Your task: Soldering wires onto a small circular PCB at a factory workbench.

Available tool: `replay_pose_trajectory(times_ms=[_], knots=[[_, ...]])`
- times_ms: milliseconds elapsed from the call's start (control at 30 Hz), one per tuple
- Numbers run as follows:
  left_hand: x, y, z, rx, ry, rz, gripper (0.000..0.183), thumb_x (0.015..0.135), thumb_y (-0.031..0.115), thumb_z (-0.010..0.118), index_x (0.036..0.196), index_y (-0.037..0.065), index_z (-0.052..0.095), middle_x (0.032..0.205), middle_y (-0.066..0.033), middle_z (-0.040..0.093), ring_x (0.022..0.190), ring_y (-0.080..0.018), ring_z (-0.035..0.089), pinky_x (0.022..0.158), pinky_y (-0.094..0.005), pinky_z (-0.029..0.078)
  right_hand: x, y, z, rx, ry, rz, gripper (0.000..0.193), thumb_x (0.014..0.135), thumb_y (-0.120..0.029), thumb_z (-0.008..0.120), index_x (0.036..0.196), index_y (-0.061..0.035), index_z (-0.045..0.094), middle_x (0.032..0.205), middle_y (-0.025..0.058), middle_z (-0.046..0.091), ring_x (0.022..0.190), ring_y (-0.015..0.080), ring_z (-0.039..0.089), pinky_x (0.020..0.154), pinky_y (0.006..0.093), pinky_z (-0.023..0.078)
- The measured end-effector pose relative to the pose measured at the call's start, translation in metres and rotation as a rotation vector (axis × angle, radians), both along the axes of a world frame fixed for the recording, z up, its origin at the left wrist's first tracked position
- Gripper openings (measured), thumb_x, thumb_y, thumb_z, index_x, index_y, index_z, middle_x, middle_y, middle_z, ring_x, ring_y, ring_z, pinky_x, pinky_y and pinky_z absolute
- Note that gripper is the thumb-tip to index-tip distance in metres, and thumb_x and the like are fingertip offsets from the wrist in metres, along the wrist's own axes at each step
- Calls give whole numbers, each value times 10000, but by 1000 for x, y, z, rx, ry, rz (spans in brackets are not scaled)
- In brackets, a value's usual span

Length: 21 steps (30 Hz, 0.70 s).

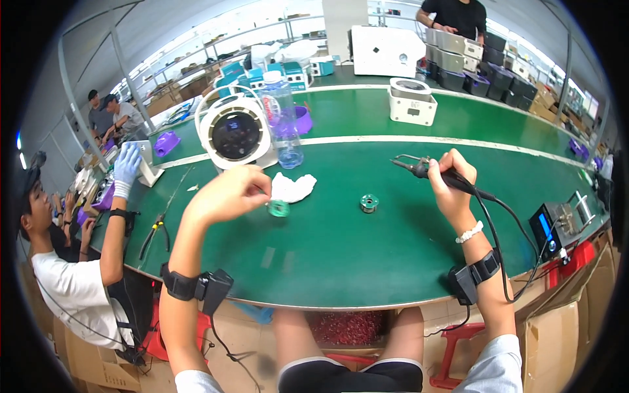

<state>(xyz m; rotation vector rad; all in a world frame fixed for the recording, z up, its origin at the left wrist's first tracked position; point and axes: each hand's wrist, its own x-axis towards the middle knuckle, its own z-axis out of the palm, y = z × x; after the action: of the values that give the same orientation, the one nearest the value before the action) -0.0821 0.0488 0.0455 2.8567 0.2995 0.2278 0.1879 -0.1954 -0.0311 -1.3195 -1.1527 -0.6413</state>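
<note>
Head view: the left grip [232, 190] is pinched closed at the edge or wire of a green spool [279, 208]; which of the two cannot be told, as the spool is blurred. The right grip [455, 187] is closed around a soldering iron [419, 169], tip pointing left, above the desk [341, 262]. A second spool [369, 204] stands on the desk between the two grips. A white cloth [293, 188] lies just beyond the green spool.

Markings: the clear bottle [279, 111] carries red lettering. The round white fan [236, 136] shows a small lit display on its black face. The white box [412, 106] has a dark printed mark on its front. The station [545, 229] at far right has a lit blue screen. Teal boxes [293, 75] at the back bear white panels.

Surface: green, crossed by pale strips. Pliers [156, 232] with yellow and black handles lie at left, near a co-worker's gloved hand [127, 164].

Room: shelves [229, 46] line the back; a person [458, 19] stands behind stacked bins [452, 60]; cartons [547, 334] and a red stool [453, 354] occupy the tiled floor [242, 334].
</note>
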Motion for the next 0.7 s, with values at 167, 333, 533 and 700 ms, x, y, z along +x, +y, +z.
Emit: replay_pose_trajectory(times_ms=[167, 333, 533, 700], knots=[[73, -52, -32, -251, 80, -475, 78, 780, 86, 612, 811, 17, 632, 749, -71, 553, 680, -175, 554, 626, -298, 458, -1, -3, 5, -16, -17, -25, 257, 764, -7, 642, 622, -19, 428, 518, 36, 463, 462, 71, 424, 436, 222, 340], [109, -77, -61, -156, -200, -339, 83, 793, 67, 585, 840, 13, 627, 759, -93, 554, 698, -216, 574, 635, -320, 465, 2, -4, 5, 2, 26, -19, 257, 765, -19, 655, 627, -17, 438, 524, 29, 475, 468, 64, 425, 434, 221, 338], [102, -52, -71, -314, -247, -309, 96, 791, 33, 584, 874, -6, 614, 776, -90, 584, 694, -179, 572, 626, -295, 455, -4, -5, 9, 17, 126, 108, 276, 766, 25, 625, 621, -27, 396, 571, -2, 419, 522, 54, 369, 479, 209, 324], [104, -49, -68, -342, -301, -235, 62, 777, 0, 551, 816, -29, 589, 755, -121, 580, 660, -211, 598, 622, -309, 490, -21, -10, 21, -7, 373, 280, 293, 796, 33, 593, 648, -63, 359, 594, -31, 395, 543, 39, 327, 498, 207, 286]])
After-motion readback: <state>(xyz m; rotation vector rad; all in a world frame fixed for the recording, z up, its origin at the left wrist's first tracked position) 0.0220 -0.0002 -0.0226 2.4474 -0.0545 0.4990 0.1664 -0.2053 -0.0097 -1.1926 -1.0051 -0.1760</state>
